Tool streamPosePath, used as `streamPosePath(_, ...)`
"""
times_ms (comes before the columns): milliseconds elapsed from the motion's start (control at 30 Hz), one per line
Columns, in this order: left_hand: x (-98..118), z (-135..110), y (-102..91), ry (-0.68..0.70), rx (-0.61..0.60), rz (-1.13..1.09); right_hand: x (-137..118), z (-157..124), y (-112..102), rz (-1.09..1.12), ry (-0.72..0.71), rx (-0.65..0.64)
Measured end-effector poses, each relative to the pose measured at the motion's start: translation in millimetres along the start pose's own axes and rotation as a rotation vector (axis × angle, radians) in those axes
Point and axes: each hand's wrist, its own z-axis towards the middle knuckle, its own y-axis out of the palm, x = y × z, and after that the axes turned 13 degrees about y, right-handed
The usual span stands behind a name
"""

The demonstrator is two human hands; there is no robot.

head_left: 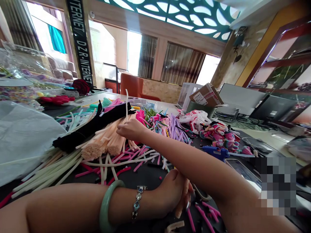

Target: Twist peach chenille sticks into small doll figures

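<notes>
My right hand (131, 129) reaches forward across the table and pinches a single peach pipe cleaner (126, 105) that stands up out of the peach bundle (107, 142). A black bundle (92, 127) lies just behind it. My left hand (173, 191), with a green bangle (107, 204) and a bracelet on the wrist, rests near the front edge under my right forearm. Its fingers are curled around short peach pieces (181, 207). Pink cut pieces (206, 216) lie around it.
The dark table (143, 176) is strewn with pale green sticks (48, 171), purple and pink stems (170, 127), finished little figures (221, 136), a blue glue gun (215, 152) and a phone (243, 171). A white bag (21, 136) lies left; cardboard boxes (206, 95) stand behind.
</notes>
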Motion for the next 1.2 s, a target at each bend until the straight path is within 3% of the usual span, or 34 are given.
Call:
streamPosePath(400,-4.3,0.3,1.0,-0.009,0.027,0.13,-8.1,-14.5,-1.2,0.02,0.05,0.033)
streamPosePath(767,0.3,1.5,4.2,-0.055,-0.01,0.127,-14.2,-22.6,-8.1,0.022,0.024,0.055)
streamPosePath(1033,-2.8,2.2,6.1,-0.057,0.033,0.124,-26.0,-24.4,-10.1,0.061,0.016,0.076)
streamPosePath(1200,-1.9,1.6,6.1,-0.074,0.044,0.119,-29.0,-24.8,-18.0,0.098,0.098,0.05)
